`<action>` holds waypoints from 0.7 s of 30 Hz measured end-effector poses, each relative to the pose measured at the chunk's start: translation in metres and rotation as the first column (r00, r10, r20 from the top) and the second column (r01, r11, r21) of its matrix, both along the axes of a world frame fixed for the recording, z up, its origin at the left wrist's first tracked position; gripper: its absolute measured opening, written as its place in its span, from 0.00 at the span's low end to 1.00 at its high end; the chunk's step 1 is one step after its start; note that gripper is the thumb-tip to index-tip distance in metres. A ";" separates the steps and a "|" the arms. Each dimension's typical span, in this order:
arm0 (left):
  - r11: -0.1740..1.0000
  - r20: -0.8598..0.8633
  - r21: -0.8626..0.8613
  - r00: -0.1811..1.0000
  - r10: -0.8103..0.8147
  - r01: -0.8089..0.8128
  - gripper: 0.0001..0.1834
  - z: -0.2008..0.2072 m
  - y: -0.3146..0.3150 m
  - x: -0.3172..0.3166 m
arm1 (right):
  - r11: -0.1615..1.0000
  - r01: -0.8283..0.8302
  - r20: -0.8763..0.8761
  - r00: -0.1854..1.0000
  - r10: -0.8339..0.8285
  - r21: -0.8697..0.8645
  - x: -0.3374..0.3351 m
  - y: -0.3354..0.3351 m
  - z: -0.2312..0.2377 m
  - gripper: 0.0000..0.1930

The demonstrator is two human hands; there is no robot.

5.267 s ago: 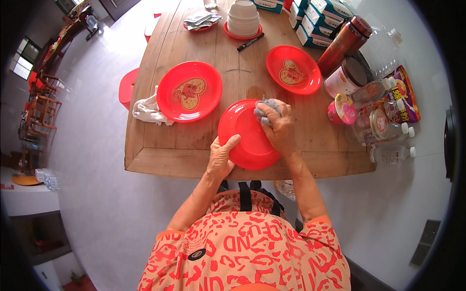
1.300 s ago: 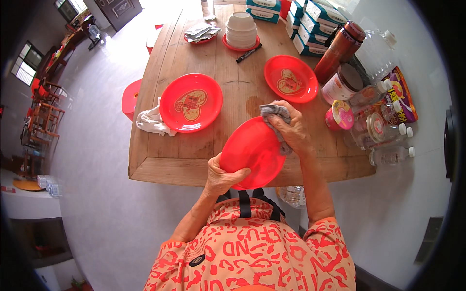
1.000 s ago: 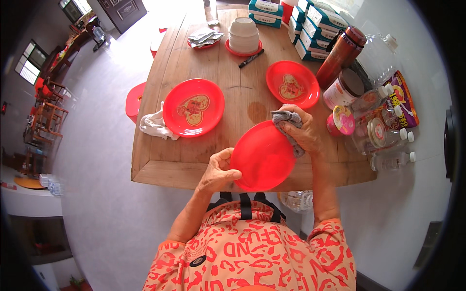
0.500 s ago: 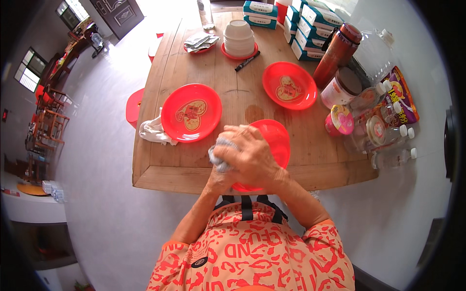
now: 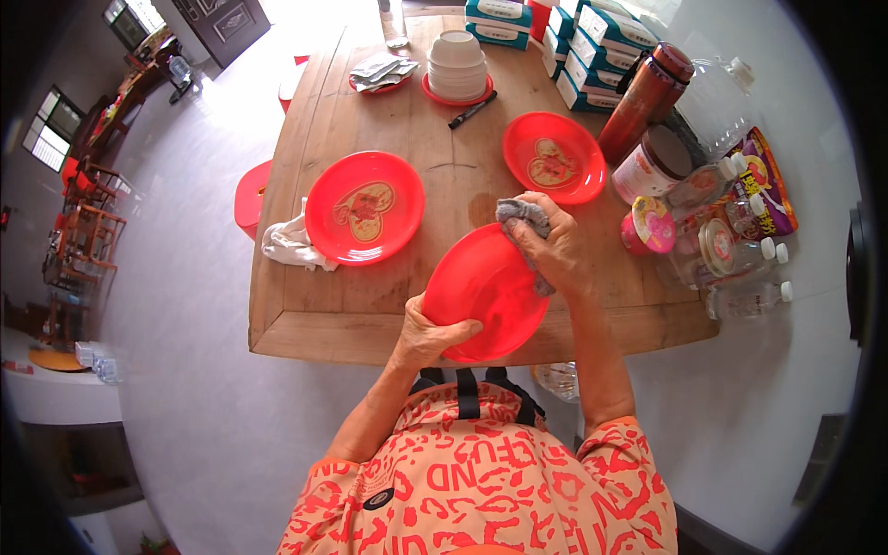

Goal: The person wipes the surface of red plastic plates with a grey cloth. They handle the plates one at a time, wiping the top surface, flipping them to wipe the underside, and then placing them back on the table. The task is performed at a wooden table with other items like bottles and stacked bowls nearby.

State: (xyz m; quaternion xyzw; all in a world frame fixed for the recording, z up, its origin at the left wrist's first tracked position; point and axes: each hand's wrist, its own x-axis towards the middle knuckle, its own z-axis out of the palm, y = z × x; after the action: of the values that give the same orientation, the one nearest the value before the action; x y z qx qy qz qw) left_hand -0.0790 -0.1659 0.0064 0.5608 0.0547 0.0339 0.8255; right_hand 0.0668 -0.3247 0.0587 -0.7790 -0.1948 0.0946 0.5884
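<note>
A red plate (image 5: 476,287) is held tilted above the near edge of the wooden table. My left hand (image 5: 428,331) grips its lower left rim, the thumb lying across the surface. At the upper right rim, my right hand (image 5: 552,248) presses a bunched grey cloth (image 5: 524,216) over the edge, its fingers closed round cloth and rim. A second red plate (image 5: 344,229) with a gold heart-shaped print lies to the left, and a similar one (image 5: 578,176) lies beyond my right hand. A white cloth (image 5: 290,242) sits partly under the left plate.
On the table's (image 5: 444,185) far side stand stacked white bowls (image 5: 457,67), a black marker (image 5: 473,110), sachets (image 5: 382,70) and tissue packs (image 5: 601,46). A red thermos (image 5: 646,102), a jar (image 5: 652,165), a pink cup (image 5: 647,227) and several clear bottles (image 5: 749,300) crowd the right side.
The grey cloth has gone from between my two hands to the plate's upper right rim with my right hand. My left hand now holds the plate, which is raised and tilted.
</note>
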 end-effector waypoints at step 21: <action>0.998 0.024 0.064 1.000 0.016 -0.018 0.19 0.004 -0.003 -0.002 | 0.994 -0.043 -0.004 0.999 0.043 0.104 -0.009 0.010 0.013 0.09</action>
State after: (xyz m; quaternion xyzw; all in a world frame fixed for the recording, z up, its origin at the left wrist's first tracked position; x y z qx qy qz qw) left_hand -0.0814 -0.1689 0.0106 0.5860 0.0488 0.0492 0.8074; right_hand 0.0578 -0.3147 0.0714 -0.7426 -0.2144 0.0994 0.6267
